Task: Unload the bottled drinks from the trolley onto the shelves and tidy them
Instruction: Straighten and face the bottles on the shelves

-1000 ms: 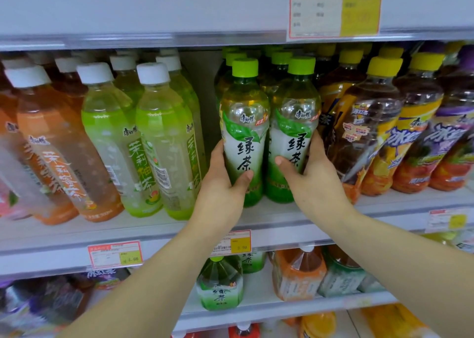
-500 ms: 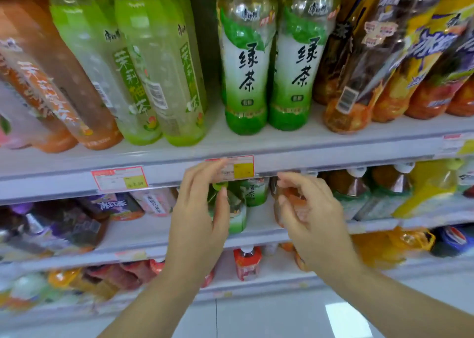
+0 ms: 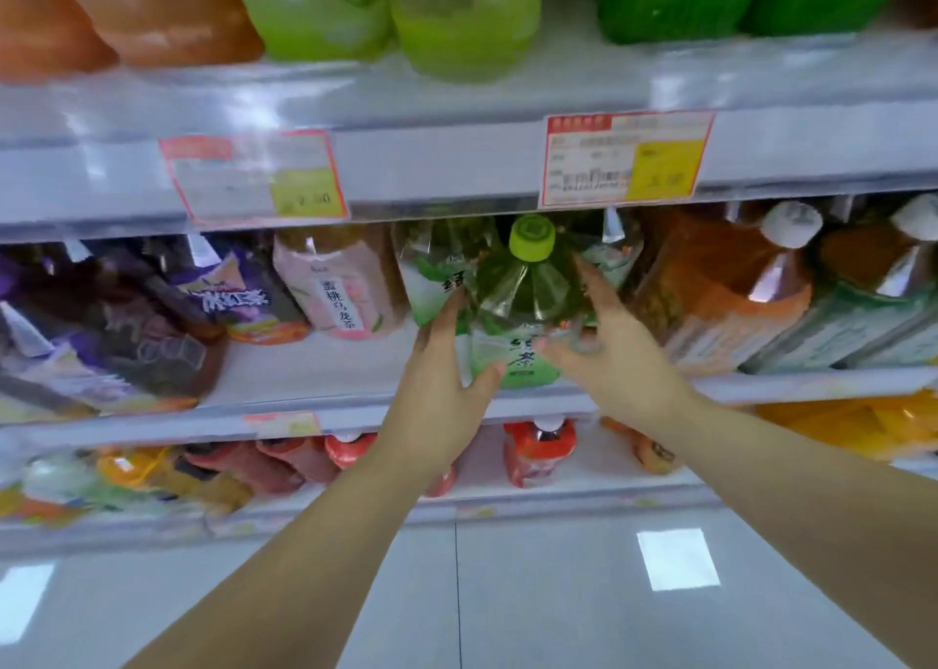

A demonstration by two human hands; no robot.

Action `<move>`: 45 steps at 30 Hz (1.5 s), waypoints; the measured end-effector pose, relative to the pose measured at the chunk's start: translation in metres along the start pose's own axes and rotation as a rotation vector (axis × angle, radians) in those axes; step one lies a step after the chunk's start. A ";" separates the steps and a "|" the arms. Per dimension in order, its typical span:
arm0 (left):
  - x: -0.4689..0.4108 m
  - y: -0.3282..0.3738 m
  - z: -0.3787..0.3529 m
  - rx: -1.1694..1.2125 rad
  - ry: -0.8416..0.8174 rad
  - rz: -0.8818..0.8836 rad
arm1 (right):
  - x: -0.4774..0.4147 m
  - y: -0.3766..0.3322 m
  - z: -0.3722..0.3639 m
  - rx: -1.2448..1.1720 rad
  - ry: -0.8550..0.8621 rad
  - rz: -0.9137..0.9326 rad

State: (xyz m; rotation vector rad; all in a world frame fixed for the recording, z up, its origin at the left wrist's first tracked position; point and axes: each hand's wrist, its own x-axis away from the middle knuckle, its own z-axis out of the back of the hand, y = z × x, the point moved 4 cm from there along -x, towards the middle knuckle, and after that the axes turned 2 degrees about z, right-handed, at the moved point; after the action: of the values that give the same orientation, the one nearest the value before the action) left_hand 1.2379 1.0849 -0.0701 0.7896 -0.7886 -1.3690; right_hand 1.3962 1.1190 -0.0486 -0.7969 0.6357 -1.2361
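A large green tea bottle with a lime cap stands at the front of the middle shelf. My left hand is at its left side, fingers spread, thumb against the lower label. My right hand is at its right side, fingers apart and touching the bottle's shoulder. Neither hand is closed around it. A second green tea bottle stands just behind and to the left.
A pink peach tea bottle and purple-labelled bottles stand to the left, orange-brown bottles to the right. Price tags hang on the upper shelf edge. Red bottles fill the lowest shelf above a pale tiled floor.
Both hands left the two green tea bottles on the upper shelf and dropped to the shelf below. The view tilted down, and the hands now flank a large green tea bottle.
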 end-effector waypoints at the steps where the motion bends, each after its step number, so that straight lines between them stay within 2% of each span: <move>1: -0.001 -0.004 -0.003 0.025 -0.011 -0.024 | 0.000 0.000 -0.001 0.000 0.042 0.017; 8: 0.007 -0.037 0.008 0.146 0.145 -0.066 | -0.002 -0.008 -0.030 0.009 0.078 0.097; 13: 0.002 -0.039 0.029 0.117 0.246 -0.091 | -0.011 -0.018 -0.046 0.022 0.016 0.166; 16: -0.006 -0.029 0.041 0.085 0.291 -0.176 | -0.018 -0.019 -0.042 0.026 -0.069 0.178; 19: -0.020 -0.021 0.049 0.119 0.265 -0.270 | -0.026 -0.018 -0.027 -0.062 -0.114 0.206; 21: -0.029 -0.021 0.051 0.021 0.260 -0.327 | -0.039 -0.024 -0.019 -0.103 -0.074 0.268; 25: -0.034 -0.025 0.047 -0.023 0.284 -0.375 | -0.086 -0.044 -0.018 0.091 0.023 0.460; 32: -0.024 -0.020 0.046 -0.064 0.278 -0.390 | -0.130 -0.059 -0.037 0.143 -0.093 0.557; 35: -0.020 -0.018 0.046 -0.064 0.281 -0.401 | -0.129 -0.064 -0.035 0.237 -0.070 0.576; 40: -0.021 -0.020 0.044 -0.066 0.306 -0.383 | -0.117 -0.072 -0.024 0.327 -0.183 0.549; 45: -0.026 -0.019 0.038 -0.049 0.289 -0.366 | -0.117 -0.068 -0.021 0.324 -0.184 0.559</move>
State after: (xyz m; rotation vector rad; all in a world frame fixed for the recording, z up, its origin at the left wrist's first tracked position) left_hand 1.1949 1.1090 -0.0667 1.1019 -0.3937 -1.5439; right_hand 1.3145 1.2199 -0.0052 -0.4121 0.4487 -0.7169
